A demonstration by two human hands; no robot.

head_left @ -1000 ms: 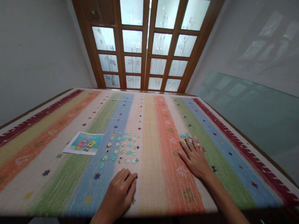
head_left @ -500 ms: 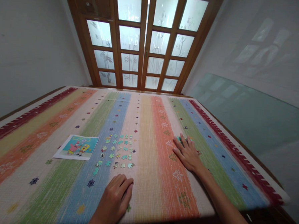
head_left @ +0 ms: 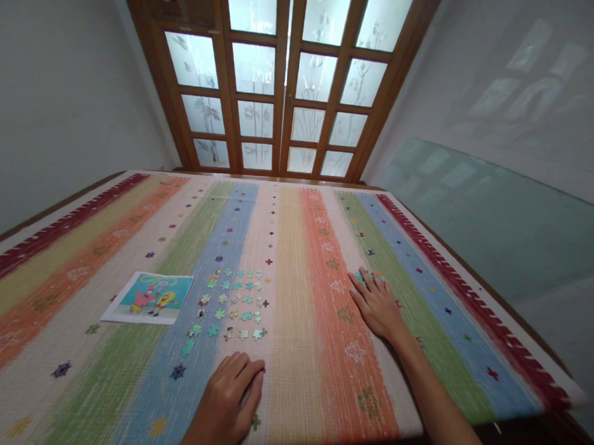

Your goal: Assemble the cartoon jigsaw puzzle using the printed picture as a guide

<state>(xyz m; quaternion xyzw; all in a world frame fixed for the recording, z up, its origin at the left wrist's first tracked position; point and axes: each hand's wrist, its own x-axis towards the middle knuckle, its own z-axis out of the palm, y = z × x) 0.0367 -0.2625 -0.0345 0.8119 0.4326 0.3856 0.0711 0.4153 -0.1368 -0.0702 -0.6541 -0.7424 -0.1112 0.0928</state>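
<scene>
Puzzle-piece pile: right side, under and just beyond the right hand (the nearer one), its grip wide. Left hand: near-left, curled; contents cannot be told.

1. L hand is showing bare, incl. L wrist.
2. R hand is likewise showing bare, w/ slim R fingers.
3. R forearm is showing bare & slender, narrowing twd R hand.
4. Nail details are looking too small to tell.
</scene>
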